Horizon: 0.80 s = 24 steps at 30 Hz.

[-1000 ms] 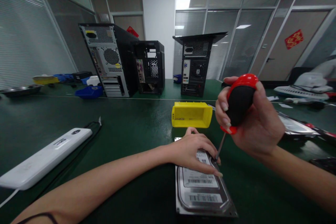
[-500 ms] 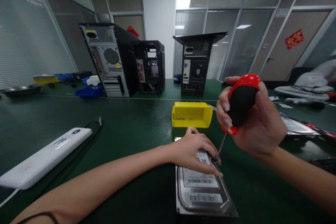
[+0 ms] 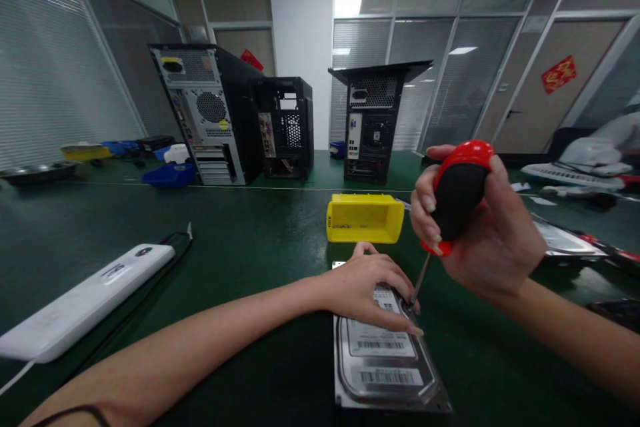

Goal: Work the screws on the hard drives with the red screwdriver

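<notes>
A silver hard drive (image 3: 385,363) with barcode labels lies flat on the green table (image 3: 250,247) in front of me. My left hand (image 3: 367,287) presses down on its far end, fingers spread over the label. My right hand (image 3: 480,227) grips the red and black handle of a screwdriver (image 3: 457,197), held nearly upright. The thin shaft runs down to the drive's far right corner, beside my left fingertips. The tip itself is hidden by those fingers.
A yellow plastic bin (image 3: 365,218) lies on its side just behind the drive. A white power strip (image 3: 83,303) with a black cable sits at left. Three computer towers (image 3: 213,113) stand at the back. More drives and parts (image 3: 570,240) lie at right.
My right hand's fingers shift slightly around the screwdriver handle. The drive and my left hand stay where they were.
</notes>
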Each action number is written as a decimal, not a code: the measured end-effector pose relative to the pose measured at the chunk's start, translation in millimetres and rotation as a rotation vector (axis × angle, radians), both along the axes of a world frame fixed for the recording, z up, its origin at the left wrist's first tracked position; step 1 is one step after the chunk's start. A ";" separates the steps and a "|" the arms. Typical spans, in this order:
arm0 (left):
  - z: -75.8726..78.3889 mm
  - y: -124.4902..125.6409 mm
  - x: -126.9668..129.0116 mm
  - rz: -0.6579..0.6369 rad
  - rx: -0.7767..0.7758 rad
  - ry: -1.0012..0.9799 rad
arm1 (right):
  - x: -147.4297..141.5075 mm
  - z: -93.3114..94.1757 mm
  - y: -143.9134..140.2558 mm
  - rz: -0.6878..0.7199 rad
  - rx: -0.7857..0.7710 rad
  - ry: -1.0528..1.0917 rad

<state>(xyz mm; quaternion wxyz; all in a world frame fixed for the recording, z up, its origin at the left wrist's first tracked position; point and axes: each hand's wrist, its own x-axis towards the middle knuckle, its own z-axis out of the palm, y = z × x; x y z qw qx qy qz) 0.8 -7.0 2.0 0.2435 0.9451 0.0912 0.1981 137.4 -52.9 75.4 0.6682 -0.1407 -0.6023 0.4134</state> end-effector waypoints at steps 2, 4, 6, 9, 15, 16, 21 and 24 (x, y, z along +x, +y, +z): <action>0.6 0.0 -0.3 0.001 -0.004 0.011 | 0.0 -0.2 -0.4 0.000 -0.004 0.001; 1.1 0.0 -0.6 -0.004 -0.013 0.022 | -0.1 -0.3 -0.6 -0.003 -0.010 0.002; 1.5 0.1 -0.8 -0.006 -0.014 0.025 | -0.2 -0.2 -0.5 -0.010 -0.012 0.003; 1.6 0.0 -0.9 0.002 -0.012 0.029 | -0.3 0.1 -0.5 -0.020 -0.015 -0.007; 2.9 -1.2 -0.6 0.011 -0.010 0.047 | -0.6 0.2 -0.9 -0.025 -0.016 -0.005; 3.1 -1.3 -0.4 0.009 -0.010 0.047 | -0.6 0.2 -0.8 -0.024 -0.015 -0.005; 3.0 -1.5 0.6 0.010 -0.010 0.041 | 0.2 -0.3 0.4 -0.016 -0.009 -0.007; 2.2 -1.0 0.5 0.004 -0.003 0.031 | 0.5 -0.8 1.1 -0.026 0.011 -0.015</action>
